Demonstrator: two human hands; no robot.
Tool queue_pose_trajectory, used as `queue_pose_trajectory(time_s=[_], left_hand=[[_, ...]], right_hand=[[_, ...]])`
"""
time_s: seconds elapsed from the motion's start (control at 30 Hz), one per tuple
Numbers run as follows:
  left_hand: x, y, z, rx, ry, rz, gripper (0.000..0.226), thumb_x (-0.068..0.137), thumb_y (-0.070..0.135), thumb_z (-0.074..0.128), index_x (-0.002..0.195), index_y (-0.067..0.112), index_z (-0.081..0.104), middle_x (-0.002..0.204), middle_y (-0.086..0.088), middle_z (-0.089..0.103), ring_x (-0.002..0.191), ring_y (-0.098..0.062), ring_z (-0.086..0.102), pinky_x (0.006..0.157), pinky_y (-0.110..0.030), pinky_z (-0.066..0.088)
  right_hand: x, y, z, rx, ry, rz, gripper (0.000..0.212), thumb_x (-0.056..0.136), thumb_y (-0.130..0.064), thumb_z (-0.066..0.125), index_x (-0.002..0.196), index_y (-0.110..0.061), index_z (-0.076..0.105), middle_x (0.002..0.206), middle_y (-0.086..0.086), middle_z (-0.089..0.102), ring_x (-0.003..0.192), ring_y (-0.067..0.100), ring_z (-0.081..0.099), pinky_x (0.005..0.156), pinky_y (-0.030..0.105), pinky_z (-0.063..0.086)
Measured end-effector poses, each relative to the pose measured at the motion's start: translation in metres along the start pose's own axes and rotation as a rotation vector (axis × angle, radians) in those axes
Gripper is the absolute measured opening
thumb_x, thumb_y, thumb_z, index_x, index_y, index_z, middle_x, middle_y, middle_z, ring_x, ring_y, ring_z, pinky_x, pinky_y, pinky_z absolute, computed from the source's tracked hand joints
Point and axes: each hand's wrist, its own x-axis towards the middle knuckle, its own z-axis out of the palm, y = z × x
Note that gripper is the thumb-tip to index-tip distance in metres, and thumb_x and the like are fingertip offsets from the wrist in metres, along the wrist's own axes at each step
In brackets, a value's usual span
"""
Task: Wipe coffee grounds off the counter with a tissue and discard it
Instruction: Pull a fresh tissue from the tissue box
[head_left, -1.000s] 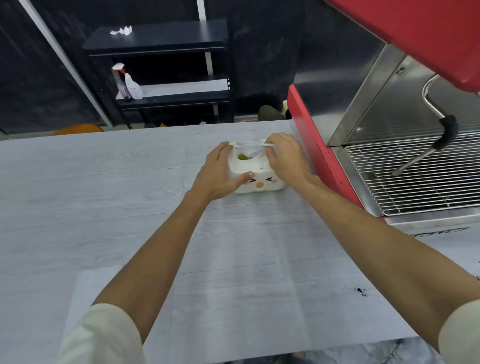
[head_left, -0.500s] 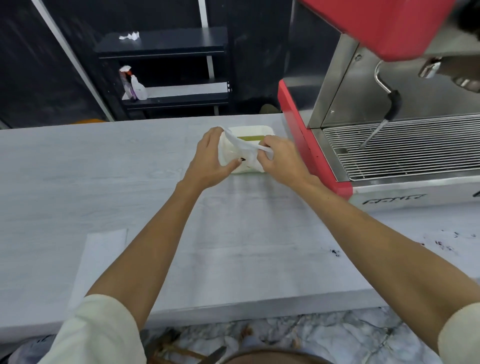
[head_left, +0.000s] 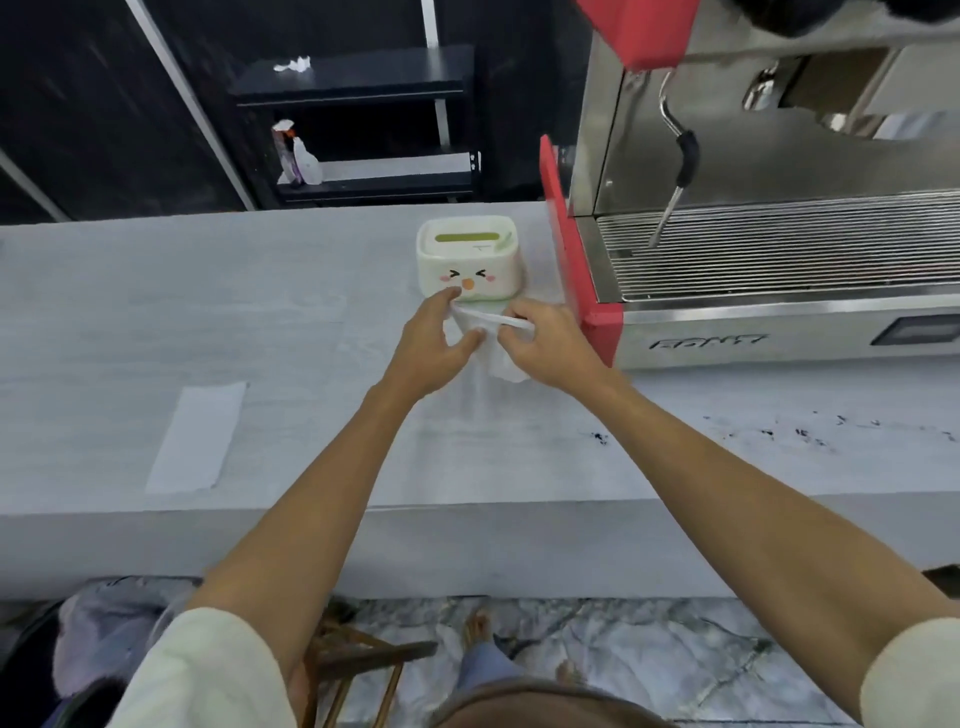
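A white tissue is stretched between both hands just in front of the white tissue box with a cartoon face and a green slot. My left hand pinches its left edge with thumb and fingers. My right hand grips its right edge, and the loose end hangs down to the counter. Dark coffee grounds speckle the pale counter to the right, in front of the machine, with more of the coffee grounds further right.
A red and steel espresso machine with a steam wand fills the right side. A pale rectangular sheet lies on the left of the counter. Black shelves with a spray bottle stand behind. A wooden stool is below the counter edge.
The tissue has come out of the box and both hands have drawn back toward me with it. My view has pulled back, showing the counter's front edge and floor.
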Motion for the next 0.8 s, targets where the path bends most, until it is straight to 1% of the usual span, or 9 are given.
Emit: queue_pose_trajectory(time_s=[0.13, 0.23, 0.37, 0.4, 0.47, 0.53, 0.63, 0.7, 0.8], left_hand=[[-0.029, 0.009, 0.024, -0.038, 0.091, -0.096, 0.071, 0.09, 0.037, 0.072, 0.149, 0.017, 0.038, 0.152, -0.005, 0.041, 0.132, -0.022, 0.048, 0.106, -0.04, 0.046], [-0.046, 0.017, 0.037, -0.077, 0.143, -0.19, 0.061, 0.088, 0.035, 0.074, 0.139, 0.014, 0.047, 0.141, -0.006, 0.043, 0.119, -0.021, 0.056, 0.097, -0.029, 0.047], [-0.055, 0.027, 0.046, -0.207, 0.052, -0.283, 0.044, 0.085, 0.034, 0.078, 0.118, 0.016, 0.054, 0.119, 0.0, 0.06, 0.104, -0.014, 0.064, 0.078, -0.018, 0.047], [-0.054, 0.028, 0.047, -0.246, -0.005, -0.294, 0.043, 0.084, 0.034, 0.078, 0.116, 0.017, 0.055, 0.116, 0.001, 0.063, 0.104, -0.012, 0.065, 0.079, -0.019, 0.049], [-0.052, 0.029, 0.05, -0.344, -0.094, -0.31, 0.046, 0.078, 0.037, 0.079, 0.116, 0.022, 0.057, 0.116, 0.004, 0.067, 0.109, -0.013, 0.065, 0.093, -0.032, 0.055], [-0.051, 0.033, 0.05, -0.415, -0.153, -0.305, 0.047, 0.078, 0.035, 0.078, 0.119, 0.023, 0.058, 0.122, 0.004, 0.066, 0.113, -0.013, 0.065, 0.102, -0.041, 0.053], [-0.051, 0.038, 0.048, -0.489, -0.24, -0.288, 0.052, 0.085, 0.024, 0.075, 0.132, 0.02, 0.053, 0.13, 0.002, 0.063, 0.117, -0.016, 0.065, 0.105, -0.04, 0.051], [-0.05, 0.037, 0.046, -0.506, -0.293, -0.28, 0.056, 0.088, 0.02, 0.074, 0.138, 0.02, 0.05, 0.132, 0.003, 0.063, 0.118, -0.014, 0.064, 0.104, -0.039, 0.051], [-0.047, 0.031, 0.043, -0.537, -0.302, -0.285, 0.053, 0.087, 0.021, 0.076, 0.135, 0.024, 0.054, 0.124, 0.003, 0.07, 0.113, -0.016, 0.067, 0.1, -0.039, 0.054]], right_hand=[[-0.033, 0.006, -0.008, 0.049, -0.053, 0.054, 0.011, 0.08, -0.016, 0.058, 0.07, -0.019, 0.057, 0.058, -0.004, 0.055, 0.055, 0.015, 0.049, 0.05, 0.025, 0.039], [-0.05, 0.01, -0.013, 0.059, -0.075, 0.111, 0.009, 0.081, -0.019, 0.059, 0.073, -0.014, 0.061, 0.06, -0.002, 0.056, 0.055, 0.014, 0.048, 0.047, 0.018, 0.034], [-0.062, 0.014, -0.018, 0.114, -0.085, 0.161, 0.012, 0.082, -0.021, 0.059, 0.073, -0.014, 0.06, 0.061, -0.001, 0.056, 0.053, 0.012, 0.045, 0.045, 0.018, 0.033], [-0.064, 0.015, -0.018, 0.125, -0.083, 0.161, 0.012, 0.082, -0.021, 0.06, 0.072, -0.015, 0.06, 0.061, -0.003, 0.055, 0.054, 0.011, 0.045, 0.046, 0.018, 0.033], [-0.065, 0.017, -0.019, 0.146, -0.074, 0.155, 0.011, 0.082, -0.021, 0.061, 0.072, -0.017, 0.06, 0.063, -0.003, 0.057, 0.056, 0.011, 0.047, 0.049, 0.019, 0.035], [-0.064, 0.018, -0.02, 0.167, -0.063, 0.159, 0.008, 0.082, -0.021, 0.062, 0.075, -0.018, 0.062, 0.067, -0.001, 0.061, 0.061, 0.015, 0.052, 0.053, 0.024, 0.04], [-0.062, 0.017, -0.022, 0.19, -0.049, 0.171, 0.005, 0.081, -0.02, 0.062, 0.076, -0.02, 0.062, 0.069, -0.003, 0.063, 0.065, 0.016, 0.055, 0.055, 0.027, 0.044], [-0.059, 0.014, -0.022, 0.199, -0.047, 0.177, 0.006, 0.081, -0.018, 0.061, 0.075, -0.019, 0.061, 0.066, -0.005, 0.06, 0.06, 0.011, 0.051, 0.052, 0.022, 0.04], [-0.057, 0.012, -0.019, 0.223, -0.05, 0.22, 0.009, 0.08, -0.015, 0.059, 0.073, -0.02, 0.059, 0.063, -0.007, 0.055, 0.054, 0.006, 0.046, 0.048, 0.017, 0.035]])
